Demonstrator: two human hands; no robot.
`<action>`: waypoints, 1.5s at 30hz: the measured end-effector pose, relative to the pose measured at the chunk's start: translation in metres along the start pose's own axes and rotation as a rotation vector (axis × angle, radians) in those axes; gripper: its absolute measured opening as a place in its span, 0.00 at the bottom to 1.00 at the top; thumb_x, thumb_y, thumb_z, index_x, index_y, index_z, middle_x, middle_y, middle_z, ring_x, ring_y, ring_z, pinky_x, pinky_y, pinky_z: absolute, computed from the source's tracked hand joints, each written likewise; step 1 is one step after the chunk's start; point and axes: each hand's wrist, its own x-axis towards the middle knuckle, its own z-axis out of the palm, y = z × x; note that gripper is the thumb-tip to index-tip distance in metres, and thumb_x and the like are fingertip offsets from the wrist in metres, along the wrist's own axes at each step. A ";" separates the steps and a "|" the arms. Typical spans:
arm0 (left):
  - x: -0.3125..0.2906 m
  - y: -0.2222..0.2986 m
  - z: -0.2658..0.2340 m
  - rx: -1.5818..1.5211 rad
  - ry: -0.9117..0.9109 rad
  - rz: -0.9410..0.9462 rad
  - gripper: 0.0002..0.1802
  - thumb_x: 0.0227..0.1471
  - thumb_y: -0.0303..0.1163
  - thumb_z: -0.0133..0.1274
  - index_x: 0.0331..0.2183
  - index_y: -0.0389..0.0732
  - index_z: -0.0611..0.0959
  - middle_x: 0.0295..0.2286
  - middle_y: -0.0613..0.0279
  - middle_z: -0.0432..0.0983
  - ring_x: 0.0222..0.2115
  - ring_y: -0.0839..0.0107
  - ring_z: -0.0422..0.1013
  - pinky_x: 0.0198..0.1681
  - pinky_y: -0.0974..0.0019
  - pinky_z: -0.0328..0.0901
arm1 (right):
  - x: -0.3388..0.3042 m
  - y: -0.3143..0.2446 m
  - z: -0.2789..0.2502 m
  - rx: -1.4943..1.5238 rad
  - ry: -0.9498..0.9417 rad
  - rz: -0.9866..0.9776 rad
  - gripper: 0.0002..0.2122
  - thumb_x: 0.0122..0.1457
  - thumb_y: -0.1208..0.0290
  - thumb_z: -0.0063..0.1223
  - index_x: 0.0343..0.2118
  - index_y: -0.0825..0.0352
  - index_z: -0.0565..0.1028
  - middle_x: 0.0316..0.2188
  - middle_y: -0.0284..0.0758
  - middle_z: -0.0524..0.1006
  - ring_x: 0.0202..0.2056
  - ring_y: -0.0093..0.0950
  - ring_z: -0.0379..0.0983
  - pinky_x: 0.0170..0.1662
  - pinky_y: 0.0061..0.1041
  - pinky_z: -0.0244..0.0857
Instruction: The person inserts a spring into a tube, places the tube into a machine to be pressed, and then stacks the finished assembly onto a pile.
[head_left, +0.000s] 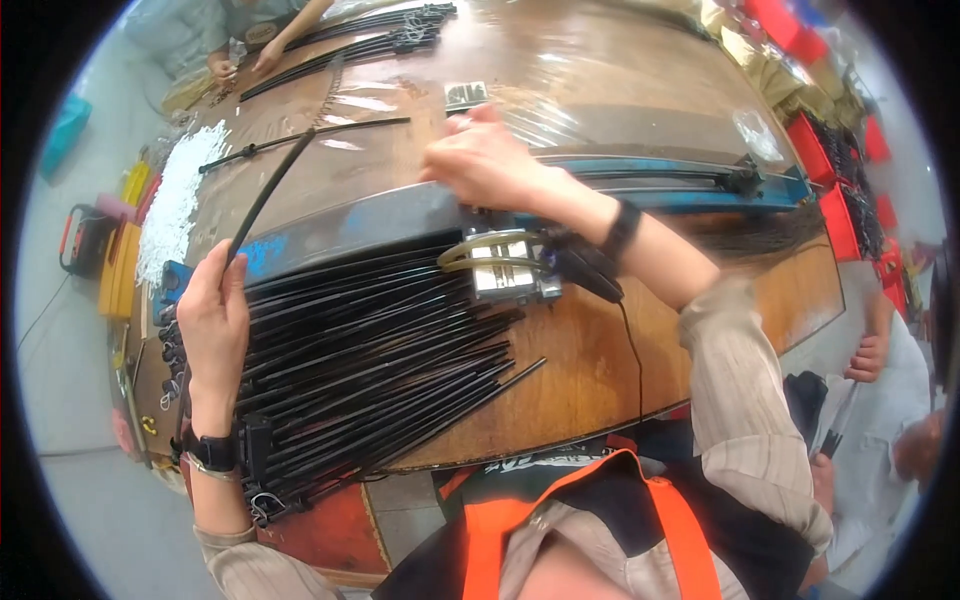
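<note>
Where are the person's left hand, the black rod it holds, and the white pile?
Left hand (214,312): head view, middle of the hand.
Black rod (269,190): head view, its shaft beyond the hand.
White pile (180,202): head view, middle of the heap.

Left hand (213,312) grips a black rod (268,198)

The hand sits at 9 o'clock, the rod slanting from it toward 1 o'clock. The right hand (487,158), at 12 o'clock, is curled and blurred; whether it holds anything cannot be told. Near the centre sits a metal device (503,268). Other rods (372,345) spread at 8 o'clock on the table (590,370). A blue rail (665,197) lies toward 2; white sticks (180,207) heap between 9 and 10.
</note>
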 end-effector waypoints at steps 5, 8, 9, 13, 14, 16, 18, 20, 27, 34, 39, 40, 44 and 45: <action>-0.001 -0.014 0.005 0.051 -0.071 0.013 0.11 0.57 0.29 0.54 0.42 0.36 0.79 0.29 0.49 0.76 0.27 0.54 0.73 0.32 0.61 0.67 | -0.110 0.068 -0.029 -0.315 0.268 0.116 0.05 0.50 0.77 0.58 0.26 0.56 0.76 0.24 0.27 0.77 0.35 0.29 0.72 0.54 0.35 0.51; 0.007 -0.012 0.027 0.021 -0.086 0.133 0.11 0.54 0.30 0.55 0.40 0.40 0.80 0.28 0.51 0.76 0.27 0.53 0.73 0.31 0.58 0.68 | -0.188 0.098 -0.072 -0.464 0.313 0.256 0.06 0.50 0.78 0.58 0.30 0.59 0.77 0.28 0.29 0.79 0.38 0.31 0.73 0.55 0.35 0.52; 0.011 -0.001 0.039 0.038 -0.149 0.159 0.09 0.54 0.31 0.55 0.38 0.41 0.81 0.27 0.53 0.75 0.27 0.53 0.73 0.30 0.57 0.68 | -0.206 0.105 -0.085 -0.502 0.298 0.350 0.04 0.52 0.77 0.57 0.30 0.60 0.78 0.28 0.29 0.79 0.38 0.32 0.72 0.53 0.35 0.53; 0.044 0.057 0.114 -0.084 -0.190 0.368 0.07 0.53 0.35 0.55 0.31 0.43 0.78 0.23 0.55 0.72 0.27 0.53 0.72 0.28 0.54 0.68 | -0.254 0.125 -0.110 -0.573 0.236 0.412 0.02 0.56 0.73 0.53 0.31 0.63 0.76 0.28 0.35 0.77 0.37 0.36 0.71 0.47 0.36 0.59; 0.053 0.069 0.129 -0.120 -0.188 0.380 0.07 0.54 0.36 0.54 0.30 0.42 0.77 0.23 0.55 0.72 0.27 0.54 0.72 0.28 0.55 0.68 | -0.260 0.129 -0.111 -0.521 0.241 0.443 0.03 0.56 0.73 0.53 0.31 0.64 0.76 0.28 0.37 0.76 0.37 0.38 0.70 0.45 0.35 0.61; 0.056 0.066 0.148 -0.101 -0.190 0.357 0.09 0.55 0.37 0.54 0.28 0.41 0.77 0.23 0.55 0.73 0.27 0.53 0.72 0.29 0.55 0.68 | -0.265 0.131 -0.106 -0.537 0.234 0.472 0.03 0.58 0.72 0.53 0.32 0.64 0.75 0.29 0.35 0.75 0.38 0.35 0.70 0.47 0.35 0.60; 0.055 0.062 0.147 -0.079 -0.181 0.331 0.10 0.55 0.37 0.53 0.28 0.41 0.77 0.23 0.55 0.73 0.27 0.53 0.72 0.29 0.55 0.68 | -0.269 0.136 -0.097 -0.477 0.279 0.477 0.03 0.58 0.72 0.54 0.32 0.64 0.75 0.29 0.36 0.74 0.38 0.36 0.69 0.46 0.35 0.60; 0.051 0.064 0.147 -0.117 -0.185 0.312 0.11 0.55 0.37 0.53 0.27 0.41 0.78 0.23 0.55 0.73 0.27 0.53 0.72 0.30 0.55 0.68 | -0.271 0.138 -0.092 -0.430 0.302 0.503 0.03 0.58 0.73 0.54 0.32 0.65 0.74 0.28 0.36 0.73 0.38 0.36 0.69 0.45 0.34 0.61; 0.052 0.067 0.162 -0.234 -0.191 0.214 0.12 0.54 0.37 0.55 0.25 0.39 0.79 0.24 0.54 0.73 0.27 0.52 0.72 0.31 0.54 0.67 | -0.259 0.137 -0.087 -0.401 0.358 0.491 0.03 0.58 0.74 0.54 0.33 0.67 0.74 0.28 0.37 0.73 0.36 0.37 0.69 0.43 0.35 0.61; 0.047 0.061 0.156 -0.340 -0.168 0.196 0.13 0.54 0.37 0.55 0.24 0.38 0.79 0.25 0.53 0.74 0.28 0.51 0.72 0.31 0.54 0.67 | -0.270 0.129 -0.093 -0.436 0.316 0.514 0.06 0.57 0.75 0.55 0.37 0.67 0.75 0.34 0.38 0.76 0.42 0.38 0.70 0.48 0.33 0.62; 0.051 0.057 0.163 -0.210 -0.277 0.245 0.11 0.56 0.37 0.52 0.27 0.40 0.78 0.25 0.51 0.75 0.28 0.48 0.73 0.30 0.51 0.67 | -0.217 0.047 -0.094 -0.524 0.321 0.363 0.10 0.55 0.78 0.56 0.41 0.65 0.78 0.45 0.37 0.78 0.51 0.37 0.69 0.55 0.36 0.60; 0.050 0.057 0.164 -0.158 -0.299 0.245 0.10 0.57 0.36 0.51 0.28 0.41 0.77 0.25 0.50 0.75 0.28 0.48 0.73 0.30 0.50 0.67 | -0.217 0.039 -0.088 -0.484 0.332 0.321 0.10 0.54 0.78 0.56 0.40 0.65 0.78 0.43 0.35 0.78 0.50 0.36 0.70 0.54 0.36 0.61; 0.048 0.065 0.160 -0.042 -0.239 0.190 0.10 0.56 0.38 0.50 0.26 0.43 0.76 0.23 0.51 0.76 0.25 0.48 0.74 0.27 0.50 0.67 | -0.222 0.012 -0.070 -0.203 0.300 0.293 0.09 0.52 0.77 0.59 0.38 0.63 0.78 0.33 0.32 0.78 0.40 0.34 0.71 0.43 0.33 0.61; 0.052 0.068 0.163 -0.066 -0.259 0.222 0.10 0.56 0.38 0.50 0.26 0.43 0.76 0.23 0.51 0.76 0.25 0.48 0.74 0.27 0.50 0.67 | -0.222 0.006 -0.069 -0.175 0.312 0.288 0.09 0.51 0.76 0.59 0.37 0.63 0.77 0.31 0.31 0.77 0.37 0.34 0.71 0.40 0.33 0.60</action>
